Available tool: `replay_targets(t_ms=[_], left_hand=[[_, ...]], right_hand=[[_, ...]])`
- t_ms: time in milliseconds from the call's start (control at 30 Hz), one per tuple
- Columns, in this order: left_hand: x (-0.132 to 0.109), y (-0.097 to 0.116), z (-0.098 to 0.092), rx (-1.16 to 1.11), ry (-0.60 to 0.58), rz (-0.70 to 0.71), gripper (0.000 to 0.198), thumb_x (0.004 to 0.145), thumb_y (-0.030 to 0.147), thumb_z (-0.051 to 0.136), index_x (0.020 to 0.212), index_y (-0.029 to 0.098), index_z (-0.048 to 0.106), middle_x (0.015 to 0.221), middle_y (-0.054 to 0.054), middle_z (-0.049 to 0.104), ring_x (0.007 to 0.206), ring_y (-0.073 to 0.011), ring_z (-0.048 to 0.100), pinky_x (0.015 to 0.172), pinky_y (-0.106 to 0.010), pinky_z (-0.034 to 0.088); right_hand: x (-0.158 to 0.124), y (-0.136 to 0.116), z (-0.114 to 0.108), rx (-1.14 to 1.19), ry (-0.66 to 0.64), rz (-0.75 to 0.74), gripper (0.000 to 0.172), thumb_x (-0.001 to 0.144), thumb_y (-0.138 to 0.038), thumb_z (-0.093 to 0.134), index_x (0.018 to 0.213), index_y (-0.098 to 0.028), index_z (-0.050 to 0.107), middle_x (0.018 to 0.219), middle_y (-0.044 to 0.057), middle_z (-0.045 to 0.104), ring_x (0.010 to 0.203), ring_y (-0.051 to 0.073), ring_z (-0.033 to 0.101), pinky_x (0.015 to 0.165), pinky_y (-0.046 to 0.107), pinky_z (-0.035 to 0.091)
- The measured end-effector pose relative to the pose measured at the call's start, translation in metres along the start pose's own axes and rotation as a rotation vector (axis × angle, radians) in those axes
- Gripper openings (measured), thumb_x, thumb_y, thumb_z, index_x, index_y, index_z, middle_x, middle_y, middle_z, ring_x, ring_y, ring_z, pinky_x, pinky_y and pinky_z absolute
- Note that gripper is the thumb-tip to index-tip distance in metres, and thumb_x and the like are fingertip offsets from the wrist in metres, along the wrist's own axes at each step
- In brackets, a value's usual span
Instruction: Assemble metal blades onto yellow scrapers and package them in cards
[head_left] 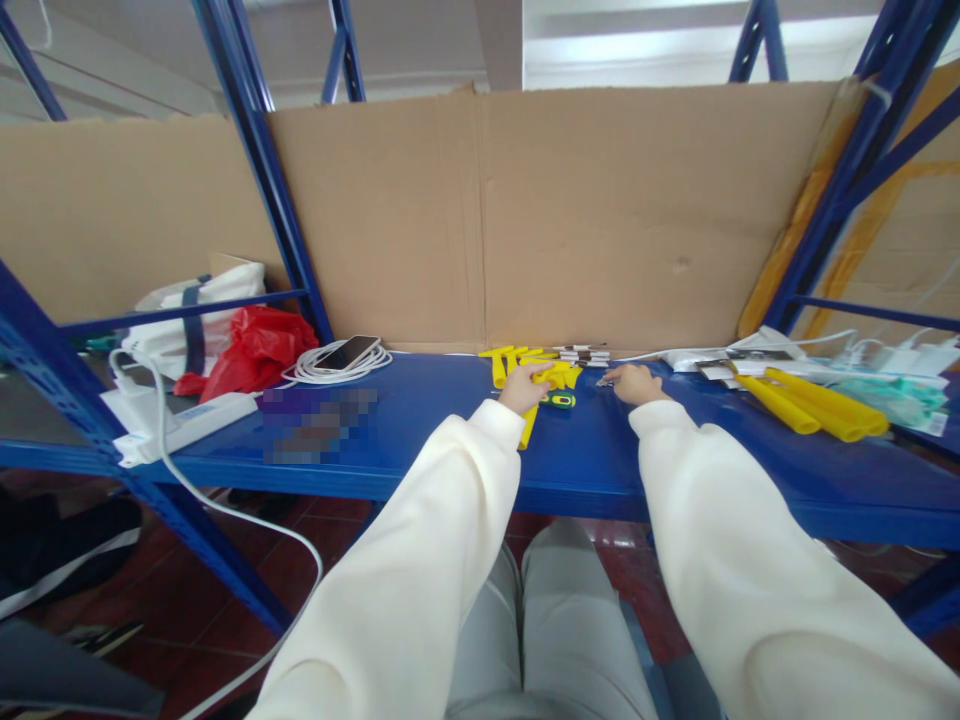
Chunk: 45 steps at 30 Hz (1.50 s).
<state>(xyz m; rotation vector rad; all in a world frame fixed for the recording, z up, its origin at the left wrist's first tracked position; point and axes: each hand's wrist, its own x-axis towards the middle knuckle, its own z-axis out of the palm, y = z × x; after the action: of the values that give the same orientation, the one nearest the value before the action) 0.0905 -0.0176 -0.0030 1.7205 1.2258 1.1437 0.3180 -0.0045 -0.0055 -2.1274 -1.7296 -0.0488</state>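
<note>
My left hand [523, 388] is closed over a yellow plastic piece [529, 428], whose lower end sticks out below the fingers toward the front edge. To its right lies a screwdriver with a green and yellow handle [559, 400]. More yellow plastic pieces [499, 366], some T-shaped, are spread just behind this hand. Several small white and brown bars [585, 356] lie in a stack farther back. My right hand [637, 384] rests on the blue shelf, fingertips together at some tiny metal parts [604, 382]; what they pinch is too small to make out.
On the left of the blue shelf [450, 430] are a phone [352, 351] on a coiled white cable [322, 372], a red bag [259, 350] and a power strip [195, 422]. Yellow rolled tubes [817, 405] and plastic packets [750, 350] lie right. Cardboard [600, 220] closes the back.
</note>
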Motion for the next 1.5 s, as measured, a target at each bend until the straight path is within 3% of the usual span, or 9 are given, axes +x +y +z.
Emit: replay_targets(t_ms=[200, 367, 700, 1000, 1200, 1333, 1500], left_hand=[[-0.005, 0.004, -0.002, 0.110, -0.031, 0.030, 0.046, 0.077, -0.003, 0.068, 0.118, 0.015, 0.079, 0.060, -0.001, 0.070, 0.058, -0.0156, 0.065, 0.078, -0.029, 0.057], [-0.010, 0.010, -0.003, 0.082, -0.018, 0.022, 0.043, 0.071, -0.008, 0.069, 0.107, 0.014, 0.083, 0.053, 0.000, 0.067, 0.060, -0.0172, 0.064, 0.081, -0.030, 0.056], [-0.007, 0.008, -0.004, 0.179, -0.031, 0.013, 0.040, 0.073, -0.003, 0.068, 0.106, 0.015, 0.083, 0.064, -0.004, 0.075, 0.077, -0.0230, 0.072, 0.092, -0.035, 0.055], [-0.002, 0.001, -0.002, 0.236, -0.008, 0.064, 0.039, 0.069, -0.004, 0.069, 0.098, 0.016, 0.084, 0.081, -0.008, 0.081, 0.095, -0.0258, 0.075, 0.098, -0.035, 0.055], [-0.001, 0.001, -0.002, 0.284, -0.052, 0.056, 0.044, 0.074, -0.001, 0.068, 0.115, 0.012, 0.081, 0.090, -0.009, 0.082, 0.090, -0.0240, 0.076, 0.097, -0.035, 0.056], [0.000, 0.000, -0.002, 0.316, -0.115, 0.064, 0.051, 0.079, 0.001, 0.065, 0.128, 0.011, 0.074, 0.109, -0.012, 0.081, 0.095, -0.0229, 0.076, 0.097, -0.034, 0.057], [0.000, -0.002, -0.002, 0.297, -0.183, 0.123, 0.053, 0.081, 0.000, 0.061, 0.130, 0.015, 0.074, 0.129, -0.012, 0.074, 0.106, -0.0231, 0.075, 0.101, -0.033, 0.056]], right_hand=[[-0.004, -0.006, 0.000, -0.030, -0.080, -0.070, 0.044, 0.084, -0.008, 0.056, 0.107, -0.032, 0.084, 0.138, 0.009, 0.068, 0.134, 0.038, 0.052, 0.108, 0.060, 0.044], [-0.007, -0.008, 0.002, -0.042, -0.087, -0.079, 0.044, 0.086, -0.009, 0.056, 0.113, -0.032, 0.083, 0.143, 0.010, 0.065, 0.134, 0.038, 0.053, 0.108, 0.060, 0.044], [-0.009, -0.014, 0.002, -0.086, -0.130, -0.098, 0.047, 0.090, -0.011, 0.050, 0.122, -0.028, 0.079, 0.149, 0.011, 0.059, 0.139, 0.038, 0.048, 0.112, 0.059, 0.042], [-0.006, -0.015, 0.003, -0.015, -0.069, -0.149, 0.025, 0.087, -0.013, 0.060, 0.090, -0.024, 0.082, 0.122, 0.012, 0.072, 0.128, 0.035, 0.056, 0.107, 0.057, 0.047], [-0.007, -0.020, 0.002, 0.008, -0.101, -0.103, 0.021, 0.085, -0.012, 0.062, 0.087, -0.022, 0.080, 0.113, 0.012, 0.074, 0.127, 0.033, 0.058, 0.106, 0.055, 0.048], [-0.008, -0.022, 0.002, -0.003, -0.128, -0.081, 0.022, 0.086, -0.011, 0.060, 0.090, -0.021, 0.080, 0.117, 0.013, 0.073, 0.129, 0.034, 0.056, 0.108, 0.056, 0.046], [-0.007, -0.021, 0.003, 0.020, -0.118, -0.070, 0.019, 0.085, -0.011, 0.061, 0.086, -0.020, 0.079, 0.117, 0.015, 0.072, 0.128, 0.035, 0.056, 0.107, 0.057, 0.045]])
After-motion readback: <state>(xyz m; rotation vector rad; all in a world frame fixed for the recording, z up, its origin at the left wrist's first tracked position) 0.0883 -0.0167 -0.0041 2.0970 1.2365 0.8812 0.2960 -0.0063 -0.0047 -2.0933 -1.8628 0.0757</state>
